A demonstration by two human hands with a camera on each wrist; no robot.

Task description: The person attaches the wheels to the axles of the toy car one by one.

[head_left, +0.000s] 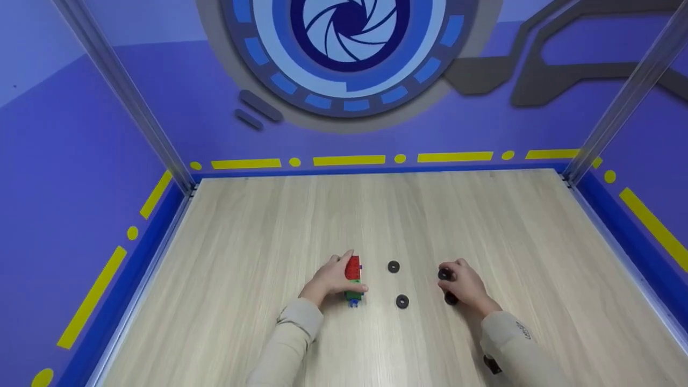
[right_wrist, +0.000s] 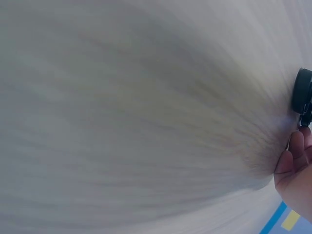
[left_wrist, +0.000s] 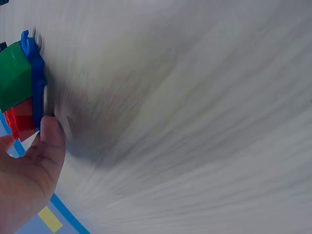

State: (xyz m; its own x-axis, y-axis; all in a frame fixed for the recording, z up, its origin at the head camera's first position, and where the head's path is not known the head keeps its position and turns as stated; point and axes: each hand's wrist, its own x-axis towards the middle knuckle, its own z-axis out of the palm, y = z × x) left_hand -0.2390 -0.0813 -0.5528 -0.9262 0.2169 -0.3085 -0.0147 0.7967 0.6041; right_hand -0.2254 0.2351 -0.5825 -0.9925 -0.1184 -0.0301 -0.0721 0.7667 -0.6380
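My left hand (head_left: pixel 333 277) grips a toy vehicle (head_left: pixel 353 269) from its left side, thumb across the near part and fingers at the far end. The vehicle has a red block, a green block (left_wrist: pixel 14 78) and a blue base (left_wrist: pixel 37 73), seen at the left edge of the left wrist view. My right hand (head_left: pixel 466 285) pinches a small black wheel (head_left: pixel 445 274) at its fingertips. Another black wheel (head_left: pixel 450 298) lies just below those fingers, partly hidden by the hand. In the right wrist view, a wheel (right_wrist: pixel 302 91) shows at the right edge beside the fingers.
Between the hands, one black wheel (head_left: pixel 393 266) lies on the wooden table (head_left: pixel 258 226), with a second loose wheel (head_left: pixel 402 301) nearer. A black object (head_left: pixel 491 365) sits partly under the right sleeve. Blue and purple panels (head_left: pixel 355 145) enclose the table at the back and sides.
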